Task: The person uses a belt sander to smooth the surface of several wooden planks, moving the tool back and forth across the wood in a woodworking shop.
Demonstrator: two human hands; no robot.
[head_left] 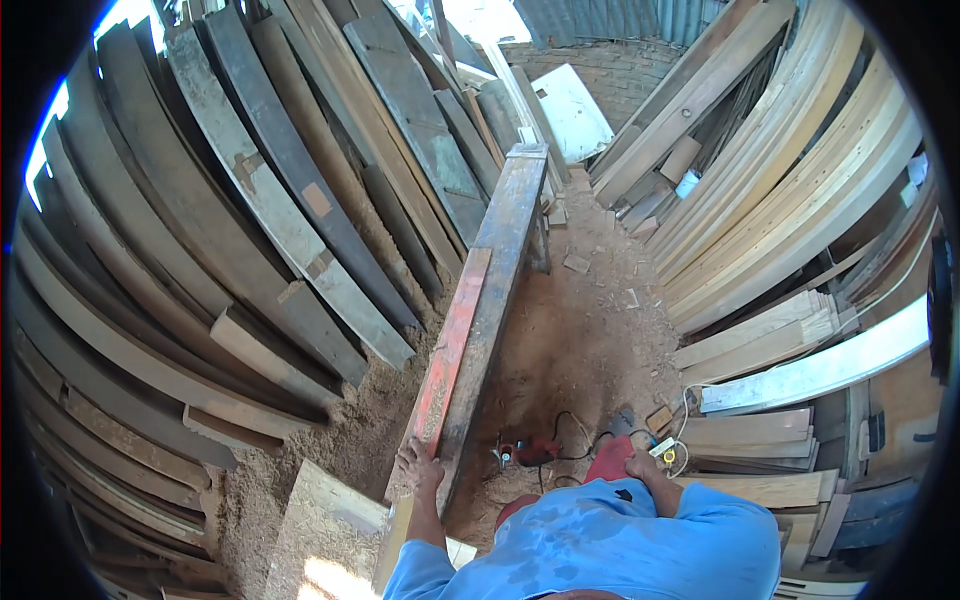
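My left hand [418, 467] lies with fingers spread on the near end of a narrow board. This board [452, 350] has worn red paint and lies lengthwise on a long, dark, weathered bench [515, 195]. My right hand [642, 466] is low at my right side, against the red cloth over my leg. Its fingers are too small and partly hidden to make out. A small yellow and white object [664, 450] shows just beside it; whether the hand touches it I cannot tell.
A red corded power tool [537, 450] lies on the dirt floor right of the bench. Dark boards [270, 190] lean along the left, over sawdust [250, 490]. Pale planks [770, 220] are stacked on the right. A white panel [572, 112] stands at the far end.
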